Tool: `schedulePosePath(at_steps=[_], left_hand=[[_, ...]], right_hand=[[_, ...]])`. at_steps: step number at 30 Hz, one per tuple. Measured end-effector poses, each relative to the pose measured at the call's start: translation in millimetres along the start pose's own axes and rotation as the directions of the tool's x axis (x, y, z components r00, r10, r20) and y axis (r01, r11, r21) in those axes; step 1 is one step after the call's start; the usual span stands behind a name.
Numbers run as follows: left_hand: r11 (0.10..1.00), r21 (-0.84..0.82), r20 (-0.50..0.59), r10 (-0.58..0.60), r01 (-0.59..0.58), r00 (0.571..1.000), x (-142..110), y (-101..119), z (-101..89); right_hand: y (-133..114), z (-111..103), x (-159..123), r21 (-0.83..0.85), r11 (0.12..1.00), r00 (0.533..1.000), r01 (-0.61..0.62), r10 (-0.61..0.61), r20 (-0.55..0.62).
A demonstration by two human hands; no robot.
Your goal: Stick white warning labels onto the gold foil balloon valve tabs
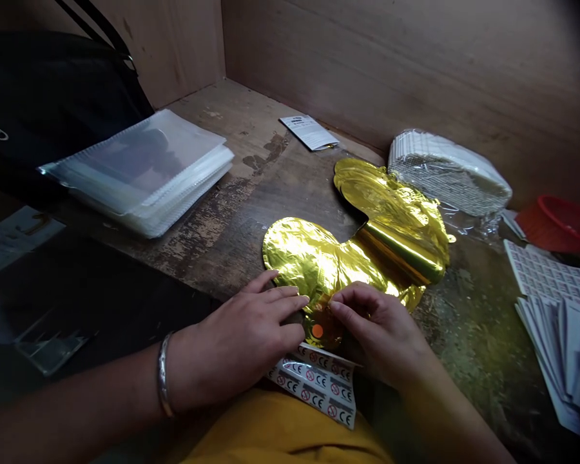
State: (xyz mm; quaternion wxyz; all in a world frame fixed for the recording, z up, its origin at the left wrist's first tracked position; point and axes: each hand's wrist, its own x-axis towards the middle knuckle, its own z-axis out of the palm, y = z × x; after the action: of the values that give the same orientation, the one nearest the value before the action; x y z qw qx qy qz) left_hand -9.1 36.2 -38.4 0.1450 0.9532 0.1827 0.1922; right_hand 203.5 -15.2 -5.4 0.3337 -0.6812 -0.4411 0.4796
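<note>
Flat gold foil balloons [304, 251] lie stacked in front of me, the upper one folded over in a shiny roll. My left hand [251, 338], with a silver bangle at the wrist, rests with outstretched fingers on the balloon's near left edge. Thumb and forefinger of my right hand [377, 322] pinch together at the foil; whatever is between them is too small to make out. Between the hands an orange round spot [318, 331] shows on the foil. Below them, a sheet of CE stickers [319, 390] hangs over the table edge above my lap, partly covered by my left hand.
Clear plastic sleeves [149, 180] are piled at the left, beside a dark bag [53, 109]. Along the back are a folded leaflet [309, 132] and a wrapped white bundle [447, 171]. Rightward sit a red basket [558, 222], another sticker sheet [551, 274] and leaflets [560, 354].
</note>
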Motion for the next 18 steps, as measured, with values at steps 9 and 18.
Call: schedulePosePath(at_steps=[9, 18], left_hand=[[0.997, -0.062, 0.024, -0.039, 0.041, 0.999, -0.5, 3.9, -4.5], [0.995, -0.089, 0.052, -0.038, 0.043, 0.998, 1.8, 3.8, -6.8]], right_hand=[[6.2, -0.3, 2.5, -0.151, 0.984, 0.994, 0.096, -0.104, -0.042], [4.8, -0.8, 1.1, -0.116, 0.988, 0.994, 0.105, -0.107, -0.01]])
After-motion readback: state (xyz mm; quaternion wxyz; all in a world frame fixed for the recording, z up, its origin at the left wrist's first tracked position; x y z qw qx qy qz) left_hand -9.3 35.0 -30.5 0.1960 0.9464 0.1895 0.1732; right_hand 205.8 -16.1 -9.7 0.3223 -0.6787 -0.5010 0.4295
